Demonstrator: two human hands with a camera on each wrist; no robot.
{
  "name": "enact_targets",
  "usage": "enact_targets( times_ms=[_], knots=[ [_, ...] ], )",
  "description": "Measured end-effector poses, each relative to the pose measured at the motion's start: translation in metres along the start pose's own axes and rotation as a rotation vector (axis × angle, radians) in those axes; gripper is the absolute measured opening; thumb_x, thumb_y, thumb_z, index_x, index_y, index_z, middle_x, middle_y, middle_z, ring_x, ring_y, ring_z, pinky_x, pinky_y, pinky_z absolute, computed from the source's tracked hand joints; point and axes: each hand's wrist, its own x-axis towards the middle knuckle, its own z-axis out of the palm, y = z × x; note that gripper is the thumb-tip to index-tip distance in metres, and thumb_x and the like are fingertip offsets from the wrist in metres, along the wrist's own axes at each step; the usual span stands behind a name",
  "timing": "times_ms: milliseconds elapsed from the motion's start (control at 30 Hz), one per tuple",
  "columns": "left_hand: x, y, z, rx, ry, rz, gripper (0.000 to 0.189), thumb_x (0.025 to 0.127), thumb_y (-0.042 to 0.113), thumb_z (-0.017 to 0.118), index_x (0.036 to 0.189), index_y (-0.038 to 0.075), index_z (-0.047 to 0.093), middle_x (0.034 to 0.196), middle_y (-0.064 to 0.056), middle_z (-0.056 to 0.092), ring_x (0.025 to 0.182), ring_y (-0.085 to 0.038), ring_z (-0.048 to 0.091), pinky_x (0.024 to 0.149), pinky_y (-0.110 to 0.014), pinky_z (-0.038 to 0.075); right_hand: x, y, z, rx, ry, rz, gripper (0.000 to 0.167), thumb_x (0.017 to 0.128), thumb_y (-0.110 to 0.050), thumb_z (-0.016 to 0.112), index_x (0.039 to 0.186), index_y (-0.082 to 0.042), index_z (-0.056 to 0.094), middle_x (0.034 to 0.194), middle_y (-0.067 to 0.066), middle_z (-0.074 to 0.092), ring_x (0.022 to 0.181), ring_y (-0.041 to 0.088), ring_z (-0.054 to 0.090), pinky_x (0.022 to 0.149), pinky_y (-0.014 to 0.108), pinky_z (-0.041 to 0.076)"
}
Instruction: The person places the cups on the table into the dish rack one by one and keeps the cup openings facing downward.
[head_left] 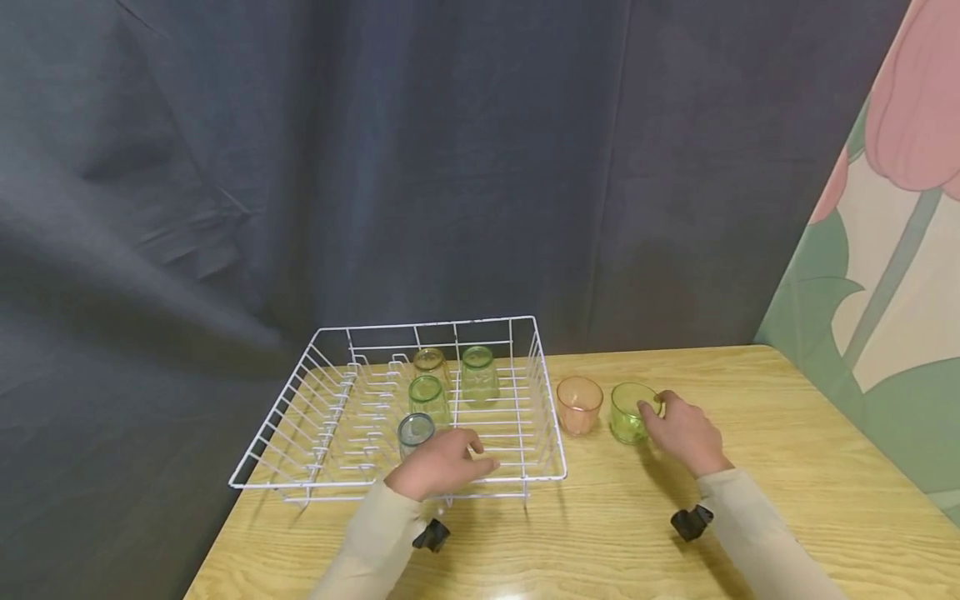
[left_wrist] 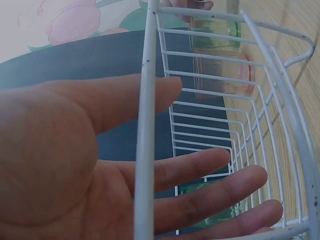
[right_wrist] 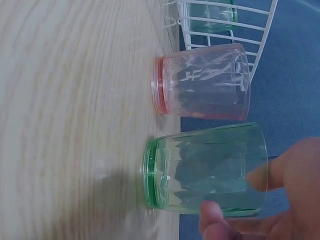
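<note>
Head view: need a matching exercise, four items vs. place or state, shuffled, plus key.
Column 1
1. Orange glass
2. Left hand
3. Blue-grey glass
4. Right hand

Column 2
A. inside the rack, upside down
B. at the rim of the upright green glass
C. on the table, upright, between rack and upright green glass
D. over the rack's near side

Pairs: 1-C, 2-D, 3-A, 4-B

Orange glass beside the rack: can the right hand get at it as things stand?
Probably not directly: the right hand is at the green glass, which stands between it and the orange glass. Nothing covers the orange glass's open top, though.
</note>
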Motion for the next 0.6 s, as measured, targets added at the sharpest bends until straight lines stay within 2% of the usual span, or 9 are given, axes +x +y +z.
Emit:
enact_targets(
  times_ms=[133,267,367,600],
  knots=[
    [0.0004,-0.0026,0.0000,-0.024,0.004,0.007,0.046,0.094,0.036,0.065,0.115,-0.005,0.065,0.113,-0.016,0.069,0.090,-0.023,0.065,0.084,-0.045,0.054,0.0008,0.0015,-0.0008,0.010,-0.018,-0.003,0.067,0.104,-0.047,0.038,0.133,0.013,0.050,0.120,0.038,0.060,0.099,0.053,0.063,0.060,0.053,0.051],
    [0.0012,-0.0048,0.0006,-0.035,0.009,0.016,0.046,0.094,0.037,0.065,0.114,-0.005,0.065,0.111,-0.015,0.070,0.088,-0.022,0.065,0.082,-0.044,0.054,0.0018,0.0016,-0.0029,0.049,-0.040,-0.010,0.055,0.104,-0.037,0.040,0.126,0.010,0.056,0.094,0.020,0.073,0.084,0.039,0.069,0.057,0.046,0.050],
    [0.0019,-0.0063,0.0016,-0.031,0.013,0.024,0.047,0.094,0.037,0.065,0.114,-0.005,0.066,0.109,-0.015,0.070,0.087,-0.022,0.066,0.082,-0.043,0.054,0.0022,0.0011,-0.0043,0.080,-0.054,-0.009,0.049,0.103,-0.031,0.039,0.123,0.009,0.057,0.079,0.007,0.073,0.076,0.028,0.068,0.055,0.041,0.047],
    [0.0039,-0.0092,0.0053,-0.021,0.009,0.027,0.045,0.095,0.037,0.064,0.114,-0.004,0.067,0.106,-0.012,0.072,0.083,-0.018,0.066,0.079,-0.039,0.054,0.0007,-0.0005,-0.0044,0.091,-0.073,0.007,0.050,0.102,-0.028,0.035,0.127,0.010,0.056,0.080,0.007,0.074,0.072,0.022,0.066,0.053,0.037,0.044]
  ],
)
